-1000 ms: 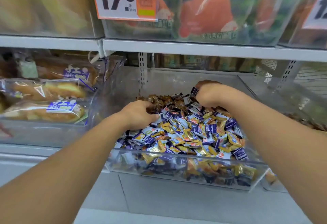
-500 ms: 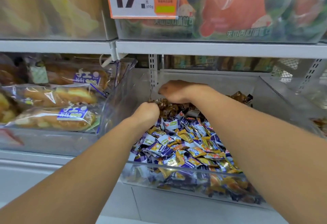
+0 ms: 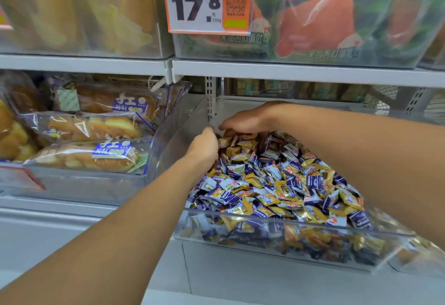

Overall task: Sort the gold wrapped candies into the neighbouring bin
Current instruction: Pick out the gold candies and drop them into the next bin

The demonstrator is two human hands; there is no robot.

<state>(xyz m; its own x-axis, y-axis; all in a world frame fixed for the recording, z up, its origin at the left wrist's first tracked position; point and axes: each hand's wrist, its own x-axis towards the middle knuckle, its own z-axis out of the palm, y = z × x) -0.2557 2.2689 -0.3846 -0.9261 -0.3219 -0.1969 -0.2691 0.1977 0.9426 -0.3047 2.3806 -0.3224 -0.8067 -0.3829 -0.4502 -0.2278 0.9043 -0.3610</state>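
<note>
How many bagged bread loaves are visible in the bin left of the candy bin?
3: front loaf, middle loaf, rear loaf. More may be hidden beyond the left edge.

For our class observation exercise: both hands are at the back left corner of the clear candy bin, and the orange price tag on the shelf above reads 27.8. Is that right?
Not quite. The head view shows the orange price tag reading 17.8, not 27.8. The rest holds: the left hand and right hand are both at the back left corner of the clear candy bin.
</note>
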